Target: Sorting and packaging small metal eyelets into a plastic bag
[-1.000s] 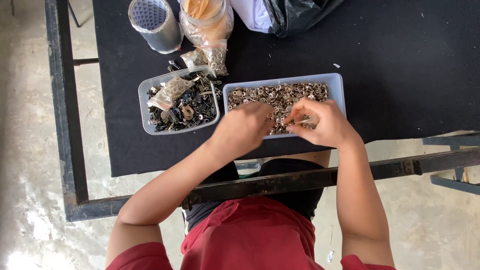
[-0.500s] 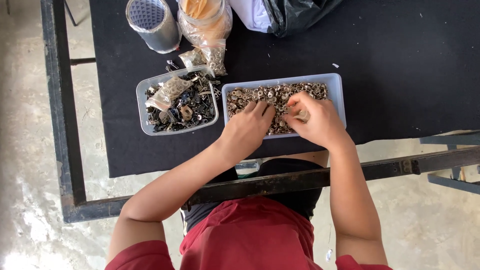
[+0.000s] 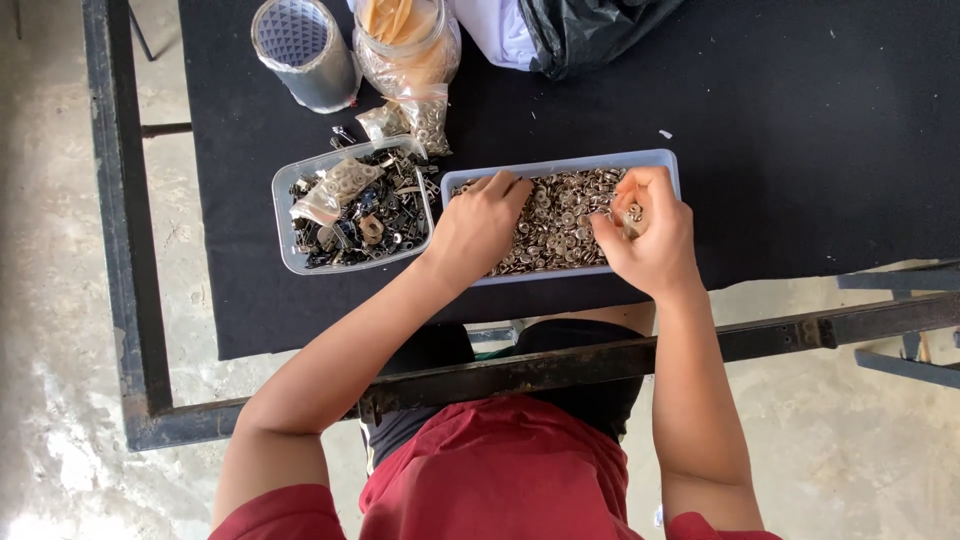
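Two hands in one tray of snaps.
Left hand point(image 3: 478, 225) curled, fingers in snaps point(image 3: 555, 225); right hand point(image 3: 648, 235) pinching a few; two trays point(image 3: 660, 160), one jar point(image 3: 408, 45).

— What is on the black tabletop point(image 3: 800, 150)?

— Two clear plastic tubs sit side by side. The long tub point(image 3: 662, 160) holds small shiny metal bits. The smaller tub point(image 3: 284, 215) holds dark bits.

— And at the back?

— A grey roll of tape point(image 3: 305, 50), a clear jar point(image 3: 408, 45), a little bag of rings point(image 3: 425, 120) and a black plastic bag point(image 3: 590, 25).
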